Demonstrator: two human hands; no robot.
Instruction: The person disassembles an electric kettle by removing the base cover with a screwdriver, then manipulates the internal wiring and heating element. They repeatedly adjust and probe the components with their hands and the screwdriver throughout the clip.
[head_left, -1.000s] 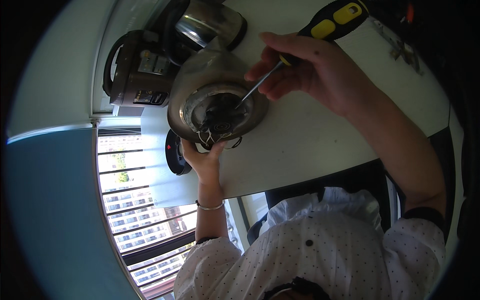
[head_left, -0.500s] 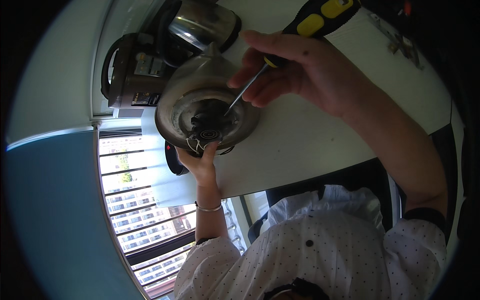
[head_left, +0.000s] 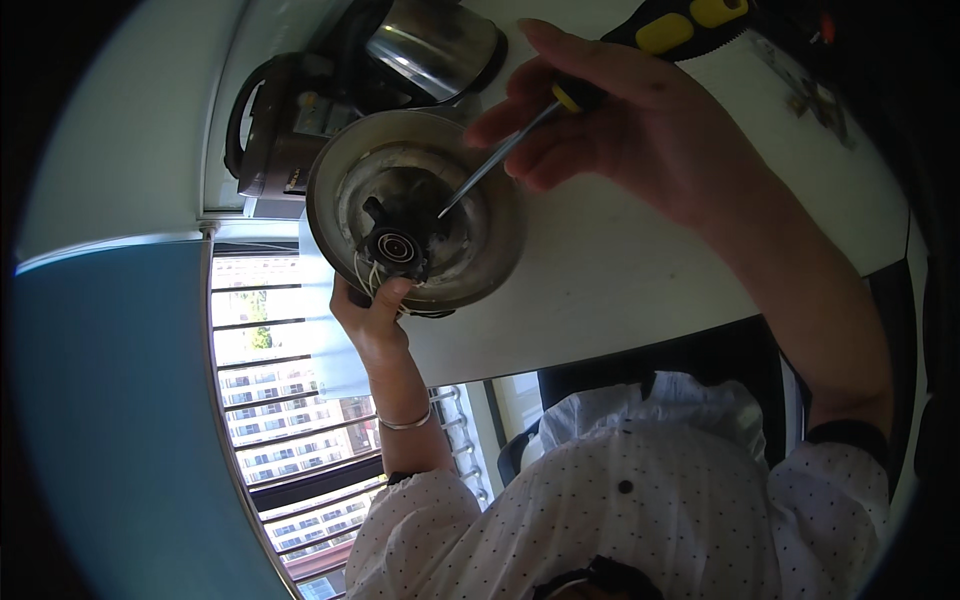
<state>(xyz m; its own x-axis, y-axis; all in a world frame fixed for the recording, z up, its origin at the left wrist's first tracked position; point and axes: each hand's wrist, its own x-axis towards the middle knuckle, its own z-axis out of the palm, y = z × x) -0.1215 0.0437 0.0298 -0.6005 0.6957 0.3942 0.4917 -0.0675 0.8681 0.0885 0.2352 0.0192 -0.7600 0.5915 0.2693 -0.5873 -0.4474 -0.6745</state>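
A metal kettle (head_left: 490, 255) is tipped so that its underside faces me. My left hand (head_left: 372, 318) grips it by its lower left side, thumb up near the base. Inside the recessed bottom, a black round connector (head_left: 396, 248) sits loose-looking, with thin pale wires (head_left: 364, 272) running beside my thumb. A screwdriver (head_left: 680, 30) with a black and yellow handle lies across my right hand (head_left: 640, 130), held at thumb and fingers. Its shaft points down left into the recess, the tip close to the black part; whether it touches, I cannot tell.
Behind the kettle stand another shiny steel kettle (head_left: 430, 50) and a brown appliance with a handle (head_left: 275, 150). The white table (head_left: 620, 270) spreads to the right, with small metal pieces (head_left: 815, 100) at its far right. A barred window (head_left: 290, 400) is at the left.
My left hand has tilted the kettle further, turning its underside more squarely toward me and hiding the spout. My right hand and the screwdriver have shifted slightly right and away.
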